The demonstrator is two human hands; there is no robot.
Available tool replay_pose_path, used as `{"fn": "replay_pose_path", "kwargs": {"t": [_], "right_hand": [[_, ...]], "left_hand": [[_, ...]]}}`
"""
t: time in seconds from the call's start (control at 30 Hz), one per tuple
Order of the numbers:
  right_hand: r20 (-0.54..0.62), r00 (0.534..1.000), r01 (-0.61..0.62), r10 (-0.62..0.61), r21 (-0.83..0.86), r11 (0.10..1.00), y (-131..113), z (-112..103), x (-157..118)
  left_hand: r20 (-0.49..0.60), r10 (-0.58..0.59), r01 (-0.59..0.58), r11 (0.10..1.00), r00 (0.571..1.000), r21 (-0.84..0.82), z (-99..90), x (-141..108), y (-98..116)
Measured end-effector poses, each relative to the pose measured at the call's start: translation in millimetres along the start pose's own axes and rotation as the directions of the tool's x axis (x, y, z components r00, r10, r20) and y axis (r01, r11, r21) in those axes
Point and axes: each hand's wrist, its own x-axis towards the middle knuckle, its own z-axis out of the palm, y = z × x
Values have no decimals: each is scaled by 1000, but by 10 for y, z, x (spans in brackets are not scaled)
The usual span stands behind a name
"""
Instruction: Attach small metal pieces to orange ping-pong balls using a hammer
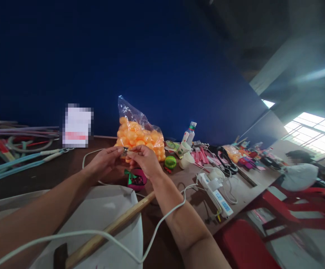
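My left hand [103, 161] and my right hand [146, 161] meet above the table, in front of a clear plastic bag [130, 108] filled with orange balls. Pinched between their fingertips is a small, shiny, dark metallic piece [125, 151], too small to name exactly. Just below my right hand lies a magenta object [137, 181] with green trim and a dark opening. Under my forearms, a wooden-handled hammer [110, 229] rests across a white open box [120, 192]. A green-yellow ball [170, 162] sits to the right of the bag.
A white cable [67, 234] loops across the foreground near my right forearm. To the right are a power strip [221, 201], a bottle [189, 134] and pink pieces [201, 156]. Coloured cords [25, 162] lie left. Red stools [243, 243] and another person [299, 175] are at far right.
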Motion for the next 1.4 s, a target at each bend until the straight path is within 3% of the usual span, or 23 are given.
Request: {"fn": "replay_pose_path", "kwargs": {"t": [0.13, 0.2, 0.23, 0.27, 0.33, 0.4, 0.5, 0.6, 0.77, 1.4], "right_hand": [[1, 997, 77, -78, -194, 978, -165, 16, -155], [115, 976, 217, -185, -434, 874, -290, 39, -328], [258, 946, 314, -198, -569, 760, -346, 57, -427], [439, 890, 417, -128, -667, 617, -390, 82, -525], [700, 700, 632, 142, -700, 334, -426, 152, -692], [743, 556, 751, 372, -641, 157, -392, 245, -792], [674, 497, 794, 546, -608, 29, -265, 384, -816], [670, 484, 804, 562, -595, 17, -127, 450, -770], [729, 433, 826, 531, -557, 91, 4, 422, -710], [690, 454, 809, 563, -585, 64, 10, 472, -702]], "left_hand": [[-145, 5, -12, 999, 989, -49, -3, -16, 36], [-232, 0, -24, 995, 973, -99, -28, -1, 35], [-259, -4, -30, 992, 966, -125, -47, 10, 31], [-278, -10, -34, 988, 961, -151, -67, 23, 26], [-294, -23, -36, 980, 955, -195, -106, 45, 17], [-295, -28, -41, 973, 955, -225, -133, 58, 16], [-301, -30, -53, 963, 953, -264, -137, 58, 34], [-326, -44, -58, 954, 944, -296, -116, 50, 63], [-374, -63, -70, 941, 925, -331, -107, 57, 86], [-392, -111, 4, 965, 913, -262, -81, 16, 95]]}}
